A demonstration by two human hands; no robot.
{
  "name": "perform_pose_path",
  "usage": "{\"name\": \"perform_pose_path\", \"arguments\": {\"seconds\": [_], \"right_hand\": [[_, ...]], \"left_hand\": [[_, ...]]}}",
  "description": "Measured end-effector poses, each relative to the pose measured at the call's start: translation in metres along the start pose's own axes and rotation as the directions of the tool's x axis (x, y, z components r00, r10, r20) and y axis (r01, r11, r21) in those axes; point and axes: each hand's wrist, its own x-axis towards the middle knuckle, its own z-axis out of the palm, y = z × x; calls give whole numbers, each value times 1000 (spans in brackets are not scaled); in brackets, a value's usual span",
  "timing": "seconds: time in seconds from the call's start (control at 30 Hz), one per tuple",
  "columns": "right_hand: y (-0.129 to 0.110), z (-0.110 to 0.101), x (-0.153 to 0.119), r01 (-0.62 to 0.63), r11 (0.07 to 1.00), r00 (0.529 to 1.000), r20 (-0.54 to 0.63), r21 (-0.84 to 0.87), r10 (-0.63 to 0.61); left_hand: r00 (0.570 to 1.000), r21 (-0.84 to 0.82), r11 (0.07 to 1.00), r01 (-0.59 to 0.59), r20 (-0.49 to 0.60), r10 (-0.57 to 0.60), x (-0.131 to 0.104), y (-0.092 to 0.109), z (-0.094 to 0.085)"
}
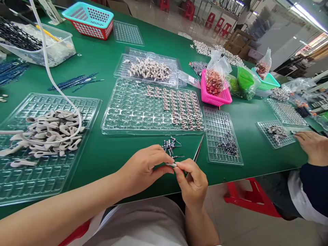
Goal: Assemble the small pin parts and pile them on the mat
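Near the table's front edge, my left hand pinches a small white earphone shell between thumb and fingertips. The fingers of my right hand are closed on the shell's other end. Tweezers lean out from beside my right hand, their tips pointing away; how they are held is partly hidden. Just beyond my fingers lie small circuit parts with thin wires. A clear tray behind them has rows of white shells in its right part. Loose white shells are heaped on another tray farther back.
To the left, a tray carries piled shells under a white cable. Wired parts lie in a tray at right, below a pink basket. A co-worker's hand is at far right.
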Motion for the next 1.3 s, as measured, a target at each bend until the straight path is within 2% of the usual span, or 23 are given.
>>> {"name": "perform_pose_path", "arguments": {"seconds": [0.2, 0.37, 0.53, 0.87, 1.03, 1.17, 1.3], "right_hand": [[-1, 3, 1, -3, 999, 1000, 1, -40, 3], [0, 3, -2, -102, 992, 994, -45, -79, 99], [0, 3, -2, -176, 974, 981, -113, -144, 160], [-2, 3, 0, -217, 955, 973, -125, -202, 195], [-5, 1, 2, -173, 955, 983, -96, -241, 154], [-1, -4, 3, -176, 943, 984, -53, -283, 168], [9, -5, 2, -245, 923, 969, -94, -298, 227]], "left_hand": [[996, -37, 997, 65, 61, -63, -1, 3, 0], [967, -50, 976, 214, 151, -205, 0, 9, -2], [950, 9, 959, 284, 132, -283, -1, 11, -4], [973, 99, 973, 207, 86, -216, -2, 11, -3], [979, 194, 965, 177, 67, -193, 1, 13, -2], [974, 340, 920, 196, 41, -223, 6, 25, -19], [958, 488, 826, 284, -115, -262, -1, 33, -61]]}}
